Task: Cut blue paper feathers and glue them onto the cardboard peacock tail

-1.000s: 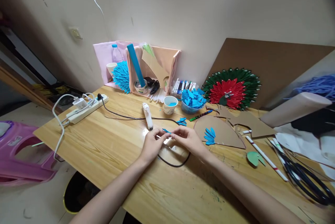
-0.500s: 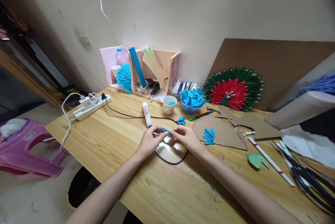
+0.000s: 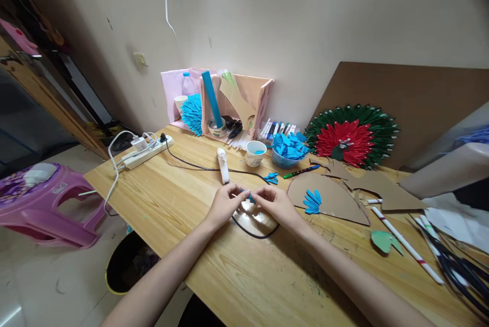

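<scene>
Both of my hands meet over the middle of the wooden table (image 3: 160,205). My left hand (image 3: 223,206) and my right hand (image 3: 275,203) each pinch an end of a small blue paper piece (image 3: 250,197), fingers closed on it. Just beyond the fingertips lies a white glue gun (image 3: 223,165) with its black cord (image 3: 252,231) looping under my hands. A cardboard teardrop shape (image 3: 332,197) with blue paper petals (image 3: 312,201) glued on lies to the right of my right hand.
A white paper cup (image 3: 255,153), a bowl of blue paper pieces (image 3: 288,150), a green marker (image 3: 301,171), a power strip (image 3: 147,145), a pink organiser (image 3: 229,105), a red-and-green paper flower (image 3: 349,137), straws (image 3: 405,243), a purple stool (image 3: 46,199) and a black bin (image 3: 128,266) surround me.
The view has swung left and tilted up, shifting everything right in frame. My hands stay pinched together on the blue piece, barely moving on the table.
</scene>
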The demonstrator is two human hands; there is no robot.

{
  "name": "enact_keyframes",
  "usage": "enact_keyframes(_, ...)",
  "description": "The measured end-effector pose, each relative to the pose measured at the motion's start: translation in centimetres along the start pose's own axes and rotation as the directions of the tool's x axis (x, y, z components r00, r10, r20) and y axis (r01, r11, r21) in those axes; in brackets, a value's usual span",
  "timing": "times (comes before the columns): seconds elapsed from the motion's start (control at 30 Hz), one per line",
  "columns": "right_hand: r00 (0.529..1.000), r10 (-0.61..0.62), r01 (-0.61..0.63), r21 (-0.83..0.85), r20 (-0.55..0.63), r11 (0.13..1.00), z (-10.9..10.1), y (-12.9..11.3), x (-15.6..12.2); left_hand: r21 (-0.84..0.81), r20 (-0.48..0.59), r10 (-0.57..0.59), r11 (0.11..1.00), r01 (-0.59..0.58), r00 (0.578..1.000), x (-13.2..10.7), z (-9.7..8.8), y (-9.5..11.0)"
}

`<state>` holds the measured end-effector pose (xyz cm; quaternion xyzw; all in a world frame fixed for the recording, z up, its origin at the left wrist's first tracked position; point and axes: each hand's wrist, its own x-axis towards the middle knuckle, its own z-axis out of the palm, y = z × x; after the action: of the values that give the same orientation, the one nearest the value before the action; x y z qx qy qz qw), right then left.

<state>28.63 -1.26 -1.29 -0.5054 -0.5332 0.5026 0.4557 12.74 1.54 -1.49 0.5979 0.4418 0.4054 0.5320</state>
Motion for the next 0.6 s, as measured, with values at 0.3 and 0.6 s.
enact_keyframes(0.3,0.997,0.068,-0.069,0.024,0.048,0.997,-0.2,-0.5,0.0,-0.065,0.085,0.008,0.998,-0.002,0.996,0.1,-0.7,0.2)
enact_keyframes(0.6,0.997,-0.066,0.059,-0.188,-0.028,0.98,2.2,-0.3,2.2,-0.049,-0.157,-0.061,0.997,0.054,0.986,-2.0,-7.0,-0.3)
